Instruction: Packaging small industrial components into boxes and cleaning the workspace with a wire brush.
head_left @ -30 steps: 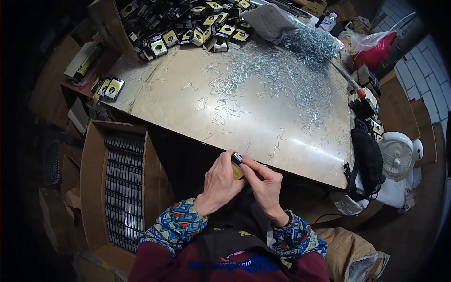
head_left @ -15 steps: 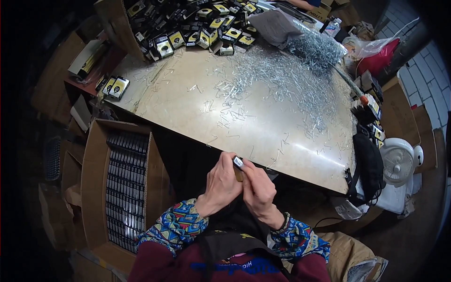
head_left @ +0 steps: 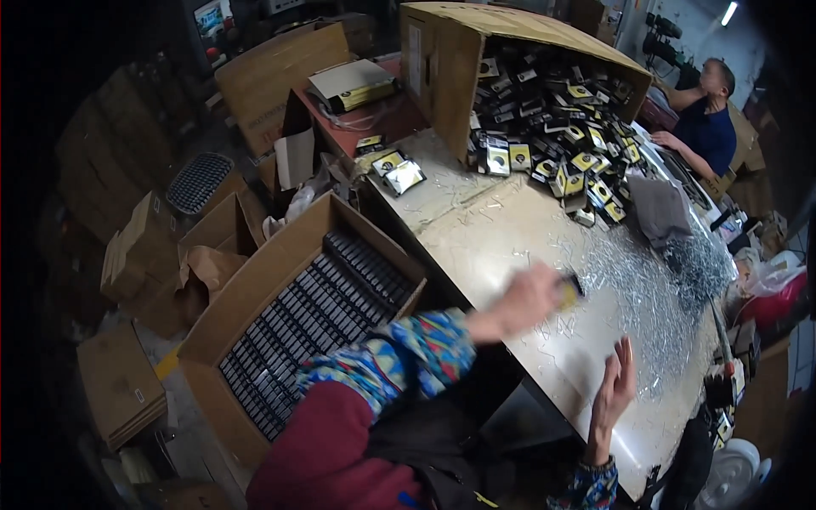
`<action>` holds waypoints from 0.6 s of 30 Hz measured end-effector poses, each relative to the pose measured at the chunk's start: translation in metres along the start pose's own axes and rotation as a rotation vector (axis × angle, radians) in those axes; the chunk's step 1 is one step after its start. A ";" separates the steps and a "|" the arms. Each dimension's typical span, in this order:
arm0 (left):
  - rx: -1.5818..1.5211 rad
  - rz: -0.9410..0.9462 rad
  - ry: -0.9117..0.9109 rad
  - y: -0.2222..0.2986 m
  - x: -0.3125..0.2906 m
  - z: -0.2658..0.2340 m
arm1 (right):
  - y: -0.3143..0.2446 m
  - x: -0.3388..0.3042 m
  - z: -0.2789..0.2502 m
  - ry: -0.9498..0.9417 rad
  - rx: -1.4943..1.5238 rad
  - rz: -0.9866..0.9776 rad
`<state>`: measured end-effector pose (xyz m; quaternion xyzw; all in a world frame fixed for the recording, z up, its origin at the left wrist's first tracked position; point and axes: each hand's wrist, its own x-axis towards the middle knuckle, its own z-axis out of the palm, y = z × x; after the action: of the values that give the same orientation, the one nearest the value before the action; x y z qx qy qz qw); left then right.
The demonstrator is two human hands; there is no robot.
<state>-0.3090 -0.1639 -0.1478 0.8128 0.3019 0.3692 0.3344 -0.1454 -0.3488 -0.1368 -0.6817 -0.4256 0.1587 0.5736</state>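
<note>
Box [head_left: 570,292] in left hand [head_left: 529,297]: dark side points right, long axis blurred.

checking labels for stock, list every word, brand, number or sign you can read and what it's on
Nothing I can quote reliably:
Box in the left hand: blurred.
Yellow-and-black boxes piled on the table: print too small.
Packed boxes in the open carton: pale labels too small.
Leaning cardboard panel: faint print, blurred.
Flat cardboard stack: white label too small.
</note>
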 end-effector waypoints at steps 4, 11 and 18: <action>0.597 -0.132 0.237 -0.090 0.044 -0.137 | 0.022 -0.023 -0.044 -0.010 -0.571 -0.216; 0.953 -0.313 0.222 -0.171 0.058 -0.232 | 0.027 -0.019 -0.049 -0.040 -0.743 -0.331; 0.796 0.324 0.128 -0.128 0.095 -0.148 | 0.084 0.015 -0.112 -0.023 -0.971 -0.099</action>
<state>-0.4069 0.0300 -0.1336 0.8907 0.3096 0.3213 -0.0869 -0.0238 -0.4080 -0.1773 -0.8476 -0.4887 -0.0783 0.1916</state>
